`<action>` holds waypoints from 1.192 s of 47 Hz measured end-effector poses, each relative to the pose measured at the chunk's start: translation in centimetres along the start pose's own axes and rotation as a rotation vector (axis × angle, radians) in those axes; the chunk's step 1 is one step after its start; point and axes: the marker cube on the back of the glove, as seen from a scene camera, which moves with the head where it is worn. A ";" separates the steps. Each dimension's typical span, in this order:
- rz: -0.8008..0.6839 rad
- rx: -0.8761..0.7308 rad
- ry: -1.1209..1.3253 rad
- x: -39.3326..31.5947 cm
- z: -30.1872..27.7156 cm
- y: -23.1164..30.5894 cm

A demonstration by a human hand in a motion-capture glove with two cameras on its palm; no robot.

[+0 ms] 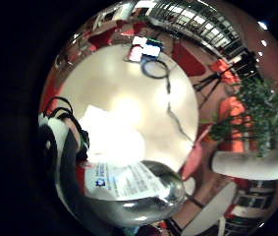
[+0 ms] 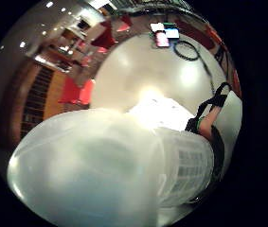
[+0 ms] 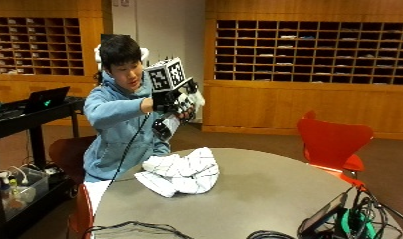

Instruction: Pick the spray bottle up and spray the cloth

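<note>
hand: my gloved right hand (image 3: pixel 178 104) is up near chest height, fingers curled around the spray bottle (image 3: pixel 169 124)
bottle: fills both palm views, so it's right against my palm; looks tilted, long axis slanting down toward the table (image 3: pixel 274 189)
cloth: white cloth (image 3: pixel 181 174) crumpled on the table, below and a bit ahead of the bottle, well apart from it
aim: guessing the nozzle needs to face down at the cloth; can't see which way it points
far side: cables (image 3: pixel 347 219) at the table's far edge
</note>
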 end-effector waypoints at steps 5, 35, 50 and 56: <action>0.016 0.060 -0.343 -2.9 -1.2 -0.8; 0.023 0.238 -1.179 -23.0 16.4 -2.8; 0.070 0.209 -1.126 -24.2 22.1 -4.1; 0.064 0.180 -1.112 -24.4 23.3 -4.1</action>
